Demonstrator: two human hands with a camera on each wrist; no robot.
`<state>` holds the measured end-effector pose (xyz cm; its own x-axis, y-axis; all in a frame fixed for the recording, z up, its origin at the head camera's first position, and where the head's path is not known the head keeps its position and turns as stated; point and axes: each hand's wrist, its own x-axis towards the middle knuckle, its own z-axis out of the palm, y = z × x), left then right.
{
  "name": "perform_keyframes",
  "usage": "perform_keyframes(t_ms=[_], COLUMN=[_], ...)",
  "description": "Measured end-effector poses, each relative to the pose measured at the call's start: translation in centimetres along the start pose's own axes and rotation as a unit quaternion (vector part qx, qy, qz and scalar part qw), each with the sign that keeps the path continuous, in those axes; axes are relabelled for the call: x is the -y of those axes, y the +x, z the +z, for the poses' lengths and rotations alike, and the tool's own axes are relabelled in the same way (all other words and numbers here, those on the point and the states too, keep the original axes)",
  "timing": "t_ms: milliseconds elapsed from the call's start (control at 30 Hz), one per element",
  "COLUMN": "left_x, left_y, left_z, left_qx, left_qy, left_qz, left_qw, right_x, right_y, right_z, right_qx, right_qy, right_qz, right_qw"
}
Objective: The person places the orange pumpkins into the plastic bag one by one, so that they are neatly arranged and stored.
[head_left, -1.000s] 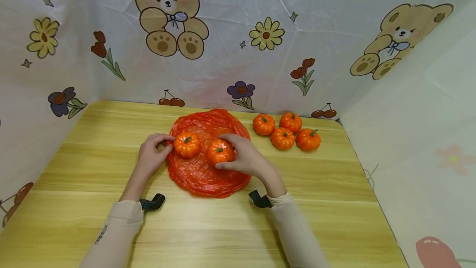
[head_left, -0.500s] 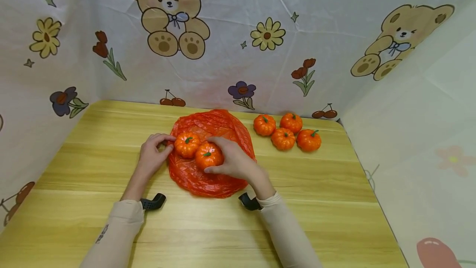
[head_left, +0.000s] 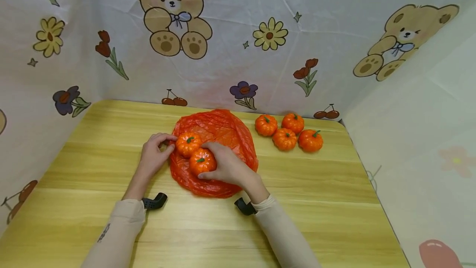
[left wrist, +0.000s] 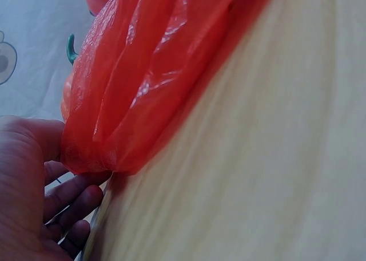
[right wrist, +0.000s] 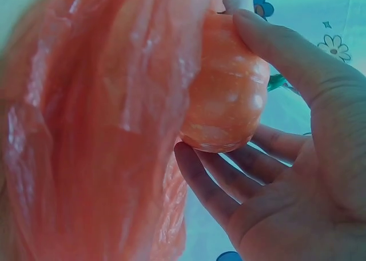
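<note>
A red plastic bag (head_left: 234, 135) lies spread in a rough circle on the table. My left hand (head_left: 154, 152) pinches its left edge; in the left wrist view the thumb and fingers (left wrist: 74, 192) hold the thin film. Inside the bag, close to that hand, sits a small orange pumpkin (head_left: 188, 144) with a green stem. A second pumpkin (head_left: 202, 161) is in my right hand (head_left: 232, 166), thumb on one side and fingers on the other, just in front of the first and seemingly touching it. The right wrist view shows this held pumpkin (right wrist: 229, 89) partly behind red film.
Several more small pumpkins (head_left: 285, 139) stand grouped on the wooden table (head_left: 208, 235), right of the bag. Behind them rises a cloth backdrop (head_left: 223, 65) printed with bears and flowers. Black wrist mounts (head_left: 156, 201) stick out near both sleeves.
My right hand has moved left and slightly nearer with its pumpkin, bringing it beside the other one in the bag. The left hand has stayed on the bag's edge.
</note>
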<state>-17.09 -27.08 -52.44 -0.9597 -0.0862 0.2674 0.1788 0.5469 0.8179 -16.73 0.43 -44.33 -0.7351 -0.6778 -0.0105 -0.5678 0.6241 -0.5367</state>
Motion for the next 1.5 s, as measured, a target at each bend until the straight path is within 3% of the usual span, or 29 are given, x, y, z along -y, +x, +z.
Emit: perform_keyframes(t_ms=[333, 833, 1500], left_x=[0.0, -0.2, -0.5], left_y=[0.2, 0.2, 0.1], left_z=[0.0, 0.0, 0.0], left_qx=[-0.002, 0.003, -0.001], left_qy=[-0.003, -0.005, -0.002], left_qz=[0.001, 0.000, 0.002], left_qw=[1.0000, 1.0000, 1.0000], right_x=[0.0, -0.1, -1.5], right_y=[0.1, -0.1, -0.3], right_z=[0.6, 0.6, -0.7], right_qx=[0.007, 0.026, -0.016], right_qy=[-0.002, 0.019, 0.058], right_qz=[-0.023, 0.009, 0.000], right_qw=[0.9997, 0.9995, 0.9982])
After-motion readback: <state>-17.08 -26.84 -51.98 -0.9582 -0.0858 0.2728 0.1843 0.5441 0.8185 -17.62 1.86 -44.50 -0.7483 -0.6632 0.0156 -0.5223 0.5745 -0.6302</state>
